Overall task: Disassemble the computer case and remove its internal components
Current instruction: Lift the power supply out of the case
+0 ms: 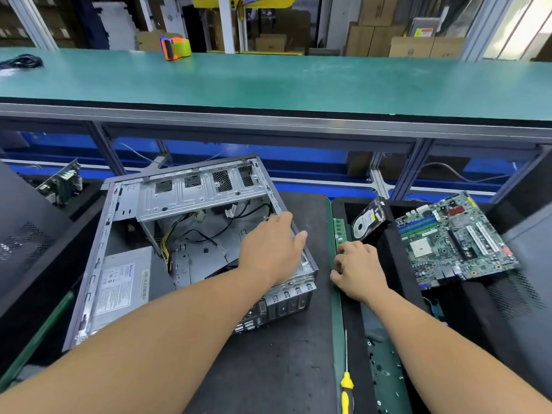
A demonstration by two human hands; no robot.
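An opened grey computer case (119,222) lies on its side on a dark mat, with a power supply (122,282) and loose cables (191,231) inside. My left hand (271,249) rests on the case's right rim, fingers spread over the edge. To the right of the case, my right hand (358,270) has its fingers curled on a green memory stick (339,231) lying along the mat's edge. A removed motherboard (454,240) and a hard drive (367,222) lie at the right.
A yellow-handled screwdriver (346,383) lies near the front between the mats. Another circuit board (61,183) stands at the far left. A raised green bench (268,82) with an orange tape dispenser (176,47) runs behind. Dark case panels flank both sides.
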